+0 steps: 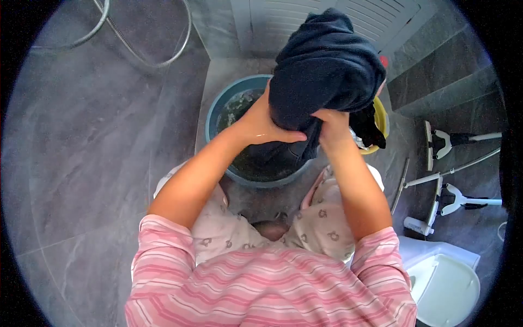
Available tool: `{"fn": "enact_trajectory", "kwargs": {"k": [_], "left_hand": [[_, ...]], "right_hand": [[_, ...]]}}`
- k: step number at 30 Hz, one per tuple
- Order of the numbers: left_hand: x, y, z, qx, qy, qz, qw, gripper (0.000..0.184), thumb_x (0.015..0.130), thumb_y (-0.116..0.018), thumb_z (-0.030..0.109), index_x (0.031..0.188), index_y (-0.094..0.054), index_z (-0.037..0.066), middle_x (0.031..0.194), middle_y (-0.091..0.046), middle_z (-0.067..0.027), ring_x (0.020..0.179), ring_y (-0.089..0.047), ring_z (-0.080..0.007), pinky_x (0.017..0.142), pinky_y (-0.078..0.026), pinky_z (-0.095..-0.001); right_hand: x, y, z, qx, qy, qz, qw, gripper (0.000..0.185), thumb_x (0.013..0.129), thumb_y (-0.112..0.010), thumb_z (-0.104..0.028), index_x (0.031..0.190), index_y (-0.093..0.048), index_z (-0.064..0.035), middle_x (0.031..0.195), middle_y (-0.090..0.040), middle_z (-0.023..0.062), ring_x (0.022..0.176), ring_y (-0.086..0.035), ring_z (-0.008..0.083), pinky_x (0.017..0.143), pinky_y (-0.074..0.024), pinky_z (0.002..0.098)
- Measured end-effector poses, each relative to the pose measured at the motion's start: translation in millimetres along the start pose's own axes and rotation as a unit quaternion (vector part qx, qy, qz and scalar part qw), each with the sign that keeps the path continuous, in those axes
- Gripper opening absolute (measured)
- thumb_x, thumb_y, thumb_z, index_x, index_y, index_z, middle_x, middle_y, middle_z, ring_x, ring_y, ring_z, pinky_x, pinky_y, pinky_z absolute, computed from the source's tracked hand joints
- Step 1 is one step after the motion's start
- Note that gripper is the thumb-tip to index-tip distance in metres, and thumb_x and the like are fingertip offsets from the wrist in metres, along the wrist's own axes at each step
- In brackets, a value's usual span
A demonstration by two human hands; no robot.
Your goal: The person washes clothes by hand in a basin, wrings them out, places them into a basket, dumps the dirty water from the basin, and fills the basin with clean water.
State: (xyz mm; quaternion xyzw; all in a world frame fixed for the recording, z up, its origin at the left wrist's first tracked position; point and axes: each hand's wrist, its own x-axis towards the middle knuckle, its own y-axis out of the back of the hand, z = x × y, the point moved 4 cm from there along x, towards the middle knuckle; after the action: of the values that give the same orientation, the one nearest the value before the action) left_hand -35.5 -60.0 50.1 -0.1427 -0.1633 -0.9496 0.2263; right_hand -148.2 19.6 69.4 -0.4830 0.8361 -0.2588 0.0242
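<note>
A bunched dark navy cloth (329,65), its exact kind unclear, is lifted above a blue basin (218,106). My left hand (261,122) grips its left side, the thumb stretched across the lower front. On the lower right, my right hand (333,122) is closed round the fabric, with part of its fingers hidden behind the folds. The lower end of the cloth hangs down into the basin, where foamy, dark water (231,111) shows. Behind my right hand stands a yellow basin (385,122) holding black cloth (371,125) and something whitish.
A metal shower hose (147,62) hangs at the upper left. A louvred grey door (283,27) stands beyond the basins. On the right are mops (455,201), a white bottle (418,225) and a white toilet (447,289). Grey tiles (92,163) cover the floor.
</note>
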Motion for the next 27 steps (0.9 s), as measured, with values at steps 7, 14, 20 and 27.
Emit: {"fn": "enact_trajectory", "kwargs": {"k": [7, 14, 20, 27], "left_hand": [[18, 9, 4, -0.009, 0.013, 0.111, 0.994, 0.094, 0.049, -0.082, 0.023, 0.127, -0.035, 0.001, 0.114, -0.055, -0.0162, 0.105, -0.053, -0.0229, 0.091, -0.039, -0.0333], [18, 14, 17, 0.036, 0.115, 0.154, 0.981, 0.069, 0.051, -0.078, 0.028, 0.109, -0.052, 0.001, 0.096, -0.063, -0.0180, 0.092, -0.061, -0.0272, 0.080, -0.046, -0.0328], [6, 18, 20, 0.092, 0.164, 0.157, 0.970, 0.047, 0.057, -0.076, 0.017, 0.098, -0.059, 0.003, 0.092, -0.065, -0.0089, 0.086, -0.060, -0.0166, 0.078, -0.046, -0.0303], [3, 39, -1, -0.040, 0.094, 0.197, 0.975, 0.062, 0.050, -0.080, 0.022, 0.103, -0.057, -0.001, 0.097, -0.063, -0.0132, 0.091, -0.060, -0.0203, 0.082, -0.045, -0.0319]], "right_hand": [[16, -11, -16, -0.049, 0.088, 0.038, 0.994, 0.028, 0.059, -0.055, 0.002, 0.087, -0.060, 0.0019, 0.096, -0.061, 0.0099, 0.089, -0.056, 0.0245, 0.083, -0.0418, 0.0340], [42, -15, -8, -0.038, 0.142, 0.054, 0.988, 0.045, 0.061, -0.056, -0.001, 0.105, -0.051, 0.0030, 0.105, -0.056, 0.0098, 0.095, -0.054, 0.0244, 0.089, -0.0388, 0.0348], [34, -32, -11, -0.150, 0.174, -0.015, 0.973, 0.055, 0.062, -0.059, 0.000, 0.115, -0.044, 0.0042, 0.113, -0.051, 0.0110, 0.102, -0.051, 0.0241, 0.093, -0.0368, 0.0348], [37, -50, -13, -0.172, 0.081, -0.080, 0.979, 0.072, 0.062, -0.070, -0.006, 0.124, -0.033, 0.0036, 0.119, -0.048, 0.0138, 0.110, -0.046, 0.0243, 0.097, -0.0339, 0.0340]]}}
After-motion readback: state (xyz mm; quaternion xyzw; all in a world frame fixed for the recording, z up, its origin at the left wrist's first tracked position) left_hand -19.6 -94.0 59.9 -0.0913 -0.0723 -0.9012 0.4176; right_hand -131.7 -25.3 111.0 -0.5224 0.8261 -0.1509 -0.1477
